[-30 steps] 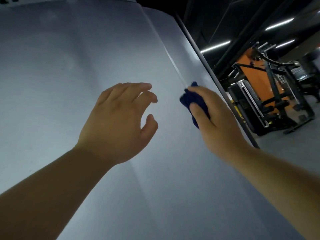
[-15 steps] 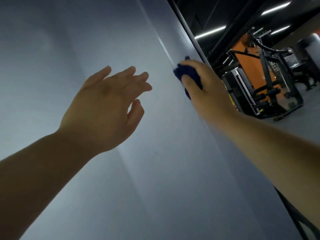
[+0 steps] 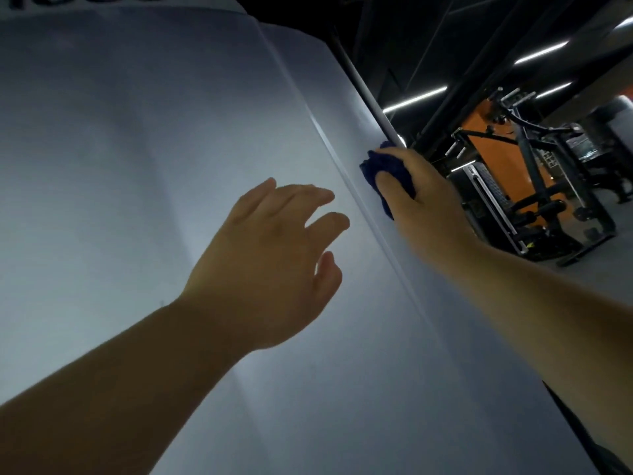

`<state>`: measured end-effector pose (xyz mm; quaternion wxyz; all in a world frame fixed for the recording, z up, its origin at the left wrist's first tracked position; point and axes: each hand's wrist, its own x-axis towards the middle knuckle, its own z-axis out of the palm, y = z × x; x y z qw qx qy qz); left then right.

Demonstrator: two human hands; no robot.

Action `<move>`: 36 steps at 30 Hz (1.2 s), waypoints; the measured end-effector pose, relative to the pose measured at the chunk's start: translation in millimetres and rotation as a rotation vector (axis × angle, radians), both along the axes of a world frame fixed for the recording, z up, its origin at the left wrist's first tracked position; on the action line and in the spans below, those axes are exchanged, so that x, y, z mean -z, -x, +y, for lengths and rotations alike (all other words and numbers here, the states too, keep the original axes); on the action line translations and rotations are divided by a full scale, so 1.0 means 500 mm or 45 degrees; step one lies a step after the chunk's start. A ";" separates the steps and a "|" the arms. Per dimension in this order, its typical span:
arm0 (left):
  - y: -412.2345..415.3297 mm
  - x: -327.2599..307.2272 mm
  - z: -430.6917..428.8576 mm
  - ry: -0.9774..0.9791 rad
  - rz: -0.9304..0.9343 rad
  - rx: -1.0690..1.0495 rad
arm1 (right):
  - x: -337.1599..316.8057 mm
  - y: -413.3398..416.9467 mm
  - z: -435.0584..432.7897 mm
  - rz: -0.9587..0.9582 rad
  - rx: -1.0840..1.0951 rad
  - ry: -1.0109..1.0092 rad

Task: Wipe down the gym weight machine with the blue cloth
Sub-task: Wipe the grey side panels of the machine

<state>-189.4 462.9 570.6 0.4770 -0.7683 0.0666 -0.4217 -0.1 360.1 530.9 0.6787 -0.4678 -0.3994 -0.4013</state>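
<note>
The right hand (image 3: 428,204) has its grip clamped on the bunched blue cloth (image 3: 385,164), pressing it against the machine's grey panel (image 3: 137,149); the left hand (image 3: 270,265) hovers with its fingers apart.

cloth (image 3: 387,166): mostly hidden under my right hand (image 3: 424,204)
lettering (image 3: 85,0): cut off by the top edge, unreadable
my forearms: run out of frame
left hand (image 3: 270,269): whether it touches the panel (image 3: 137,166), can't tell

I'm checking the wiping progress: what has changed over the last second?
The right hand slid the bunched blue cloth from the panel's crease out to its right edge, beside the dark post. The left hand stayed open and empty in front of the grey panel. The cloth was never let go.
</note>
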 end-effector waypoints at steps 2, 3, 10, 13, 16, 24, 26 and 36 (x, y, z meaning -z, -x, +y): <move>-0.002 0.002 -0.001 0.001 -0.022 0.006 | 0.057 -0.002 -0.001 0.064 0.015 -0.040; -0.002 0.002 -0.003 0.000 -0.028 0.008 | 0.092 -0.004 -0.003 0.104 0.006 -0.058; -0.005 0.007 -0.005 0.005 -0.044 0.054 | 0.099 -0.024 -0.020 0.311 -0.188 -0.053; -0.006 0.005 -0.005 -0.003 -0.049 0.076 | 0.023 -0.028 -0.024 0.285 -0.178 -0.026; -0.008 0.006 -0.005 -0.002 -0.057 0.094 | 0.017 -0.038 -0.024 0.191 -0.109 0.008; -0.009 0.008 -0.007 0.006 -0.051 0.086 | 0.173 -0.038 -0.023 0.454 -0.138 -0.026; -0.010 0.008 -0.006 0.005 -0.036 0.097 | 0.129 -0.034 -0.032 0.437 -0.145 0.016; -0.008 0.011 -0.001 -0.047 0.128 0.188 | 0.153 -0.058 -0.026 0.325 -0.018 -0.050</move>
